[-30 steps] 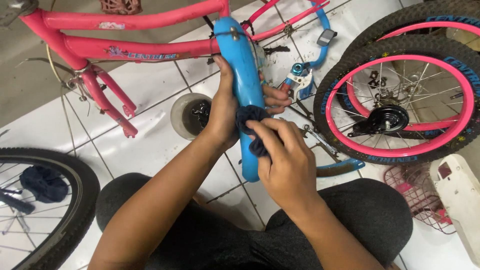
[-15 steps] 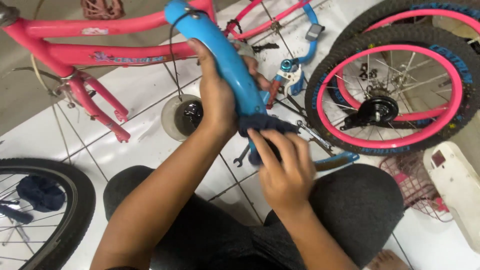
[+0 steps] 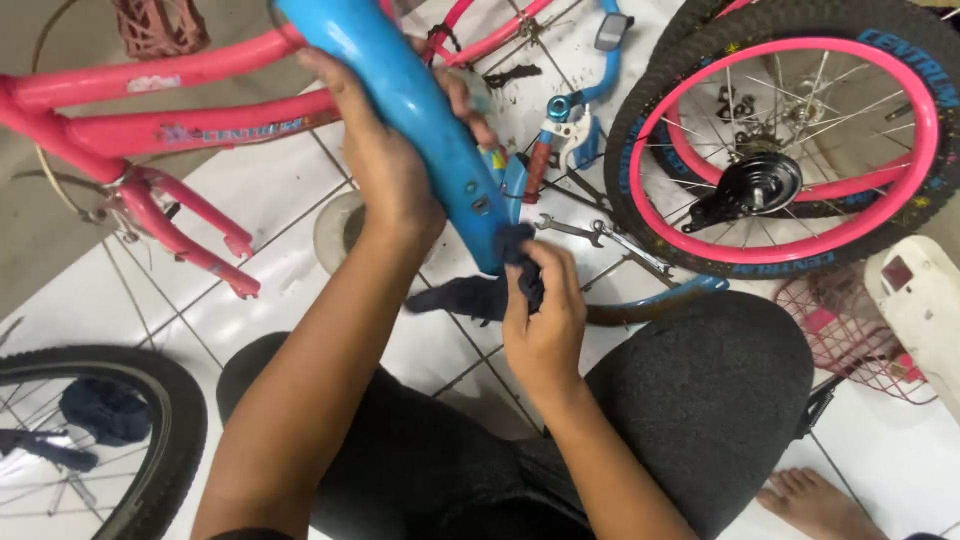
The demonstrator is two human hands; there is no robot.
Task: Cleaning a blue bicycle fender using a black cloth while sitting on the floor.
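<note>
My left hand (image 3: 385, 165) grips a long blue bicycle mudguard (image 3: 405, 110), held tilted above the white tiled floor. At the mudguard's lower end, my right hand (image 3: 545, 320) pinches a dark blue rag (image 3: 470, 297) against it. Part of the rag hangs down to the left of that hand. My knees in dark trousers frame the bottom of the view.
A pink bicycle frame (image 3: 150, 120) lies at the upper left. A pink-rimmed wheel with a black tyre (image 3: 790, 140) is at the upper right, wrenches (image 3: 600, 235) beside it. A pink basket (image 3: 850, 335) and white part sit right. Another black tyre (image 3: 150, 430) is at the lower left.
The mudguard has tilted and swung up to the left. My right hand with the rag has slid down to its lower end.
</note>
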